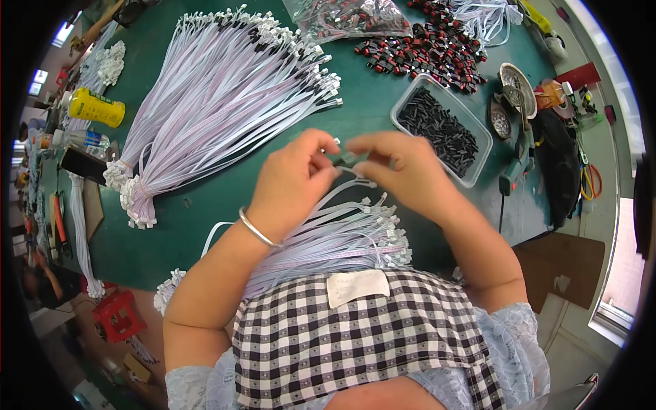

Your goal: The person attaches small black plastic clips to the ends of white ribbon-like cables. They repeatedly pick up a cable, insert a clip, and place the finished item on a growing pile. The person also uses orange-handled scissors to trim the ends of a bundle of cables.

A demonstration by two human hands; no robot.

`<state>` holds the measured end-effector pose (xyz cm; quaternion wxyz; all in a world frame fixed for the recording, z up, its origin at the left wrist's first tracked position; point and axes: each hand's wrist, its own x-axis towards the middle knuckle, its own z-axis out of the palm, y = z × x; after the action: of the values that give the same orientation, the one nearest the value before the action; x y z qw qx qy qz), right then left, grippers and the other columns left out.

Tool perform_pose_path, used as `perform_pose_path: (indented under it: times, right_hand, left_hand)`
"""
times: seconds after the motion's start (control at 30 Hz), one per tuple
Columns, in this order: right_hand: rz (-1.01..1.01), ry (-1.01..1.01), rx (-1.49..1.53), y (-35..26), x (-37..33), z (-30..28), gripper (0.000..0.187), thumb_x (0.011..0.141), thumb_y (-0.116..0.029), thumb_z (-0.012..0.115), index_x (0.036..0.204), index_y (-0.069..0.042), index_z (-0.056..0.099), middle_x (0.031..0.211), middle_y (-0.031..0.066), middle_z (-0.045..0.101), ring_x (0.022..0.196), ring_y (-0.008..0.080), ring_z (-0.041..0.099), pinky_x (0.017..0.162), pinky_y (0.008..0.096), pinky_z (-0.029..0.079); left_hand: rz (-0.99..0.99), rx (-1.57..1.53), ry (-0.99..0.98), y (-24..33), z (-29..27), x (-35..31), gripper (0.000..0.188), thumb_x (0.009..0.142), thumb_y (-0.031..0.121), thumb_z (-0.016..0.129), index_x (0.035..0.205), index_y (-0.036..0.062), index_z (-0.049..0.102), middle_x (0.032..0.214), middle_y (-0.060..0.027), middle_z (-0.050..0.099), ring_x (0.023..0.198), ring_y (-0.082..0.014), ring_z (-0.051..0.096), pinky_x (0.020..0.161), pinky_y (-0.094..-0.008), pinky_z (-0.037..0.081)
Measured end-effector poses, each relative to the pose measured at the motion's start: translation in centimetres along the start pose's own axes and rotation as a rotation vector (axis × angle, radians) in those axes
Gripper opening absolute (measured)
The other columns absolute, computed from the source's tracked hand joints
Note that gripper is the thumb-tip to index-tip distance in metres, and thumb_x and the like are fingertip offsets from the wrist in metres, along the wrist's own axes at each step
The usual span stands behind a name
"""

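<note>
Over the green table (184,253), my left hand (294,178) and my right hand (406,171) meet in front of me. Thumb and fingers of each are pinched on one white flat cable (348,170), whose end lies between them. Motion blur hides its exact shape there. A silver bangle (258,229) circles my left wrist. Below my hands, against the checked apron (355,335), lies a bundle of white cables (335,242) with white plug ends. To the right of my right hand stands a clear plastic tray (484,160) holding many short black tubes (437,126).
A large fanned bundle of white cables (219,102) covers the far left, beside a yellow bottle (99,107). At the back lie a pile of red and black parts (437,51) and a clear bag (348,19). A green-handled tool (516,171) and metal dishes (517,89) stand right.
</note>
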<state>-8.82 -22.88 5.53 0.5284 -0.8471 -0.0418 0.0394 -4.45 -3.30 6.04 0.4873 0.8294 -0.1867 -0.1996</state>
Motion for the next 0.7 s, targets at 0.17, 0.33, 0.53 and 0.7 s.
perform_pose_path:
  times: [0.17,0.33,0.53,0.7]
  right_hand:
    - [-0.144,-0.013,-0.294,2.1,-0.3,-1.8,0.02,0.079,-0.016,0.068,0.097,-0.006,0.067,0.088,0.0115,0.064,0.082,0.0296,0.061,0.074,0.0389,0.049]
    - [-0.248,-0.139,-0.358,1.6,-1.0,-0.7,0.02,0.079,-0.018,0.068,0.095,-0.007,0.066,0.084,0.011,0.063,0.085,0.0306,0.061,0.076,0.041,0.048]
    - [-0.276,-0.162,-0.32,3.0,-0.8,1.1,0.013,0.079,-0.013,0.068,0.09,-0.007,0.066,0.082,0.0094,0.063,0.081,0.0306,0.061,0.073,0.0403,0.048]
    - [-0.244,-0.01,0.004,1.3,-1.7,0.5,0.008,0.078,-0.009,0.068,0.085,-0.006,0.066,0.08,0.0082,0.063,0.077,0.0284,0.061,0.067,0.0368,0.049]
  left_hand:
    - [0.141,0.298,0.134,-1.5,-0.9,1.1,0.014,0.078,0.002,0.067,0.088,0.0049,0.058,0.076,-0.004,0.059,0.064,-0.0137,0.055,0.061,-0.0259,0.046]
    - [0.228,0.608,0.076,-2.5,0.0,0.4,0.01,0.078,0.013,0.069,0.085,0.008,0.062,0.078,-0.0076,0.056,0.07,-0.0268,0.057,0.062,-0.0361,0.045]
    - [0.362,0.428,-0.029,-1.0,0.6,-0.5,0.017,0.079,0.012,0.068,0.094,0.0054,0.064,0.086,-0.0106,0.059,0.079,-0.0281,0.059,0.068,-0.0369,0.047]
    - [0.304,0.176,-0.095,-0.1,1.9,-1.2,0.022,0.085,0.012,0.064,0.103,0.001,0.063,0.091,-0.012,0.066,0.08,-0.024,0.065,0.07,-0.0311,0.05]
